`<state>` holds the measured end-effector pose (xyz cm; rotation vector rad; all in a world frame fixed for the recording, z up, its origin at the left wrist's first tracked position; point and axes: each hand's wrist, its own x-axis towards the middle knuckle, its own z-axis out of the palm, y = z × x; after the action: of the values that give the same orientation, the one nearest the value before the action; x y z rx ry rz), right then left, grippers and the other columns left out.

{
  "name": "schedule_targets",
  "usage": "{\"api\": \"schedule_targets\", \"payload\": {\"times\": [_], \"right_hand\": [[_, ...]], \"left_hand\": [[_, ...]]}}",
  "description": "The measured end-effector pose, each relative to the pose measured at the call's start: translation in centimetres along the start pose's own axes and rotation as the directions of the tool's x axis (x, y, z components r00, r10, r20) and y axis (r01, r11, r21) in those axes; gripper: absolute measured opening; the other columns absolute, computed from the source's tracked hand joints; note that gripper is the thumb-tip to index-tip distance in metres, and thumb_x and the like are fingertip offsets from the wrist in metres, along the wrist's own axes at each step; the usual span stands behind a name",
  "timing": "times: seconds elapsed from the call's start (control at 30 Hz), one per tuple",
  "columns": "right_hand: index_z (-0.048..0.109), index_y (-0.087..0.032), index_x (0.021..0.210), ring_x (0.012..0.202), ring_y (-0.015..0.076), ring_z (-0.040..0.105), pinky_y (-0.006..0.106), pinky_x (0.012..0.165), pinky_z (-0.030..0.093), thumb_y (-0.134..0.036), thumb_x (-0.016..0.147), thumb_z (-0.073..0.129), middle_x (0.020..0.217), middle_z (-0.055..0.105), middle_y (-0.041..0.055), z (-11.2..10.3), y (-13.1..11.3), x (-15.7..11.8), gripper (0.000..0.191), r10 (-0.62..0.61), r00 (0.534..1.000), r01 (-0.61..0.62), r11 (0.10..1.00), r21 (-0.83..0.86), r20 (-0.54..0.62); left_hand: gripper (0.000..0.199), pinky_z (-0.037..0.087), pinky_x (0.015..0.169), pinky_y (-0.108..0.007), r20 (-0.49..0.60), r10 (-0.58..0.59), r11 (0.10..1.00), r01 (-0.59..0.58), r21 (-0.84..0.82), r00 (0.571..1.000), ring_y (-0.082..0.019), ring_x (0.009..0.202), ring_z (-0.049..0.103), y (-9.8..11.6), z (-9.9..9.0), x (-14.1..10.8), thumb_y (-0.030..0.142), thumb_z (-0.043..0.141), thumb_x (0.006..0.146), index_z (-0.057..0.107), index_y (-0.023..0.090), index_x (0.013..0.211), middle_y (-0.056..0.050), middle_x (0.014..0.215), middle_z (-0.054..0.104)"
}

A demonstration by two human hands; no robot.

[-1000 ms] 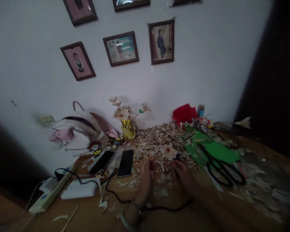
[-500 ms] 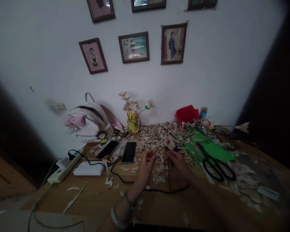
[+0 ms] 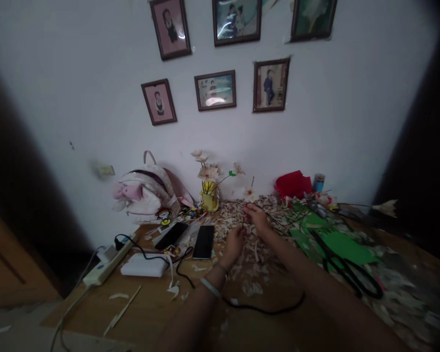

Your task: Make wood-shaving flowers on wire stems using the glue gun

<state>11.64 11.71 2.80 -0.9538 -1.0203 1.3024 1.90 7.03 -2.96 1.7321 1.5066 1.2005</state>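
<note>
My left hand (image 3: 235,240) is closed on the lower part of a thin dark stem (image 3: 243,221). Just above and to its right, my right hand (image 3: 256,218) pinches the same stem higher up. A pale flower with a red centre (image 3: 250,194) shows above my fingers; whether it joins the held stem, I cannot tell. Pale petal scraps (image 3: 229,211) lie around and behind both hands. Behind them, a yellow holder (image 3: 210,197) bears several pale flowers on stems.
Black scissors (image 3: 346,269) lie at the right by green paper (image 3: 346,247) and red paper (image 3: 293,184). Left are a phone (image 3: 203,242), a white box (image 3: 144,265), a power strip (image 3: 108,261) and a bag (image 3: 146,190). A black cable (image 3: 269,311) crosses the front.
Both hands have moved farther from the table's front edge, and the flower has risen with them. My left hand has closed on the stem below my right hand. The view has tilted upward.
</note>
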Motion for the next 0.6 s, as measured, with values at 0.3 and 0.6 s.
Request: {"api": "schedule_targets", "payload": {"times": [0.3, 0.6], "right_hand": [[0.058, -0.013, 0.089, 0.062, 0.0082, 0.058, 0.023, 0.056, 0.05, -0.026, 0.086, 0.054, 0.08, 0.061, -0.0012, 1.7, 0.4, 5.0, 0.014, 0.124, 0.992, -0.122, 0.984, 0.13, -0.002], [0.057, -0.013, 0.092, 0.063, 0.0084, 0.058, 0.023, 0.055, 0.051, -0.027, 0.086, 0.053, 0.082, 0.061, -0.0006, 2.2, 1.7, 6.2, 0.016, 0.106, 0.985, -0.059, 0.95, 0.307, -0.139]], "left_hand": [[0.027, 0.051, 0.076, -0.038, -0.071, -0.044, 0.92, 0.068, 0.387, 0.996, -0.018, 0.088, 0.06, -1.8, -3.3, 5.6, 0.032, 0.052, 0.085, 0.055, 0.016, 0.107, -0.006, 0.106, 0.06], [0.027, 0.03, 0.1, -0.052, 0.011, 0.215, 0.6, -0.141, 0.788, 0.976, -0.027, 0.121, 0.042, -1.3, -6.2, 5.6, 0.025, 0.052, 0.084, 0.056, 0.015, 0.109, -0.01, 0.127, 0.051]]}}
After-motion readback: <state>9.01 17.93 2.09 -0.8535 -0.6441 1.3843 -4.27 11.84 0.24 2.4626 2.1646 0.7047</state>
